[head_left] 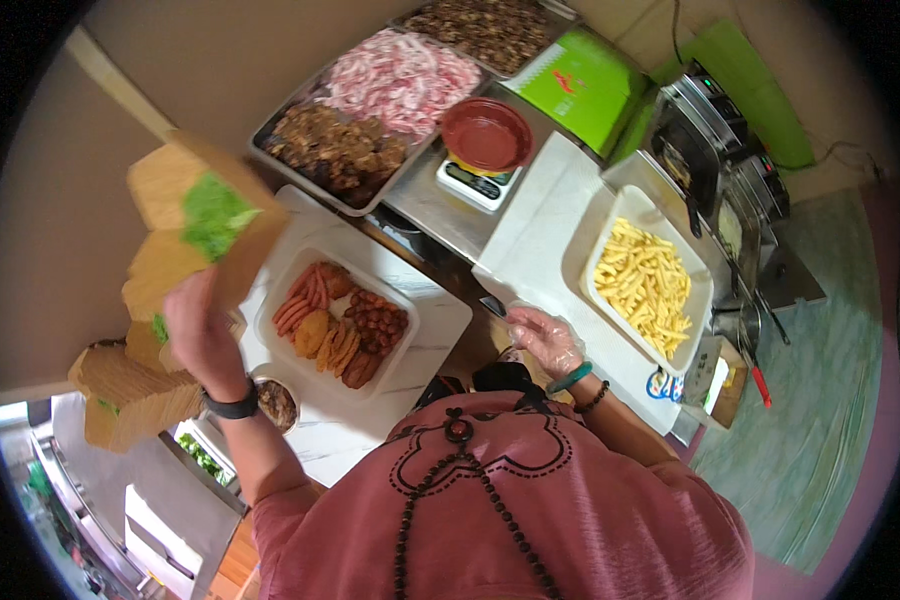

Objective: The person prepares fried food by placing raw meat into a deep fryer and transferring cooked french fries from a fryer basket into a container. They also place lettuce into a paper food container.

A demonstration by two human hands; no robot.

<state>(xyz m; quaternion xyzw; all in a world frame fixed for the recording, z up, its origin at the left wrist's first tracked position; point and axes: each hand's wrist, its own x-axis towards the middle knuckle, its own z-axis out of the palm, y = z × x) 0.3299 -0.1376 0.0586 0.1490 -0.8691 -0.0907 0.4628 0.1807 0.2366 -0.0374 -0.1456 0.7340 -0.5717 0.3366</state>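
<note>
My left hand (pixel 201 330), bare and with a black wristband, grips the lower edge of an open brown paperboard food box (pixel 247 262) with green lettuce (pixel 217 217) inside. Stacked boxes (pixel 139 397) stand below it at the left. My right hand (pixel 544 339), in a clear plastic glove, has its fingers curled near a small dark flat item (pixel 493 306); whether it holds that item cannot be told. Between my hands sits a white tub (pixel 412 315) of sausages, breaded pieces and small red-brown sausages. To the right is a white tub (pixel 701 281) of fries.
A metal tray (pixel 360 210) of meats, a red bowl (pixel 487 135) on a white digital scale (pixel 469 186) and a green box (pixel 585 90) stand ahead. Hot electric presses (pixel 694 142), a red-handled utensil (pixel 761 386) and a cardboard box (pixel 727 390) are at right. A cup (pixel 276 405) stands beside my left forearm.
</note>
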